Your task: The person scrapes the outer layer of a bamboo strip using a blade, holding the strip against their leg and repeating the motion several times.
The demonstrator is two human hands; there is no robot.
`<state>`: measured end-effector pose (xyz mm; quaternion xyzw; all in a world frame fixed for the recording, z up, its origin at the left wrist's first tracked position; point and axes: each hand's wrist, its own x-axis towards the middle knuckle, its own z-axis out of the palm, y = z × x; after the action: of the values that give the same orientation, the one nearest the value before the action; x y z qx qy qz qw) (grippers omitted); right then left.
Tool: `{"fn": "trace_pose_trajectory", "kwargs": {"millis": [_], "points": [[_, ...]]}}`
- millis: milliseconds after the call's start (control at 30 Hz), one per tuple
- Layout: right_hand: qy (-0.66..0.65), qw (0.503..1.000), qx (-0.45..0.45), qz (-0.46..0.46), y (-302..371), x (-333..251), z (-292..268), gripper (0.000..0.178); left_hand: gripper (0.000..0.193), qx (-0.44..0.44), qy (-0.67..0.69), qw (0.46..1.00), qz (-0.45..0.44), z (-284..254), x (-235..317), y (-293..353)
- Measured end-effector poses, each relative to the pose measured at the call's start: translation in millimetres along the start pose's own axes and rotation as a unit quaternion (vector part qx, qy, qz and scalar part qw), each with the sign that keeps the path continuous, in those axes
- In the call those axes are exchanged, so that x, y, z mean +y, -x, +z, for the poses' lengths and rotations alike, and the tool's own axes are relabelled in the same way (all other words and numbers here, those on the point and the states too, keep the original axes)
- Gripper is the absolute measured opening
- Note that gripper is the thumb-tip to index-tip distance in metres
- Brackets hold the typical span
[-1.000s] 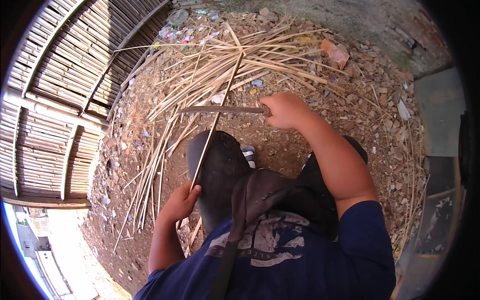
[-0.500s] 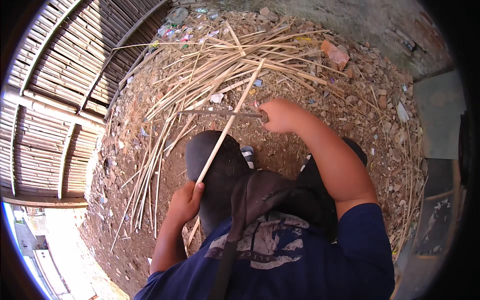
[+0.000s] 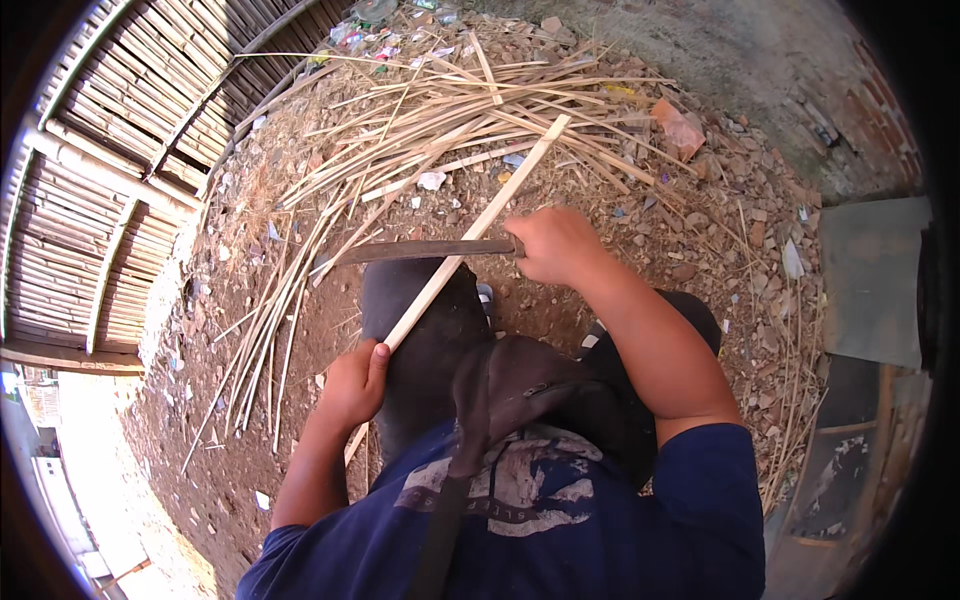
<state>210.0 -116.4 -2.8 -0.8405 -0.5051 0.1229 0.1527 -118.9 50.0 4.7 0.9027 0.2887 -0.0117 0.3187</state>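
My left hand (image 3: 354, 384) is closed around the lower part of a pale, split bamboo strip (image 3: 490, 212), beside my left knee. The strip slants up and away to the right across my thigh, and its lower end shows below the hand. In my right hand (image 3: 553, 246) is the handle of a long, dark-bladed machete (image 3: 420, 250). Its blade points left and lies across the strip near the middle, just above my knee. The blade's broad side faces up. Most of the handle is hidden by my fingers.
A heap of bamboo strips (image 3: 470, 120) lies ahead on rubble-strewn ground, with more strips (image 3: 262, 350) to the left. A bamboo-slat wall (image 3: 100, 180) stands at left, a rough plastered wall (image 3: 700, 60) at the back. An orange-brown chunk (image 3: 677, 130) and grey panel (image 3: 872, 280) are to the right.
The machete has turned so more of its broad side shows, and it sits a little nearer to me. The strip's face has rolled wider into view. My view has shifted slightly.
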Motion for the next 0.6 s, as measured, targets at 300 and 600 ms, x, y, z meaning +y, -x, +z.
{"fn": "trace_pose_trajectory", "kwargs": {"millis": [300,600], "points": [[0.056,0.998,-0.005,0.005,-1.5,-11.6,-3.3,0.027,0.043,0.016,-0.017,1.000,-0.018,2.8,1.7,1.2],[-0.007,0.995,0.066,0.074,-11.8,24.7,0.7,0.029,0.044,0.010,-0.031,0.999,0.005,2.1,2.0,-5.6]]}}
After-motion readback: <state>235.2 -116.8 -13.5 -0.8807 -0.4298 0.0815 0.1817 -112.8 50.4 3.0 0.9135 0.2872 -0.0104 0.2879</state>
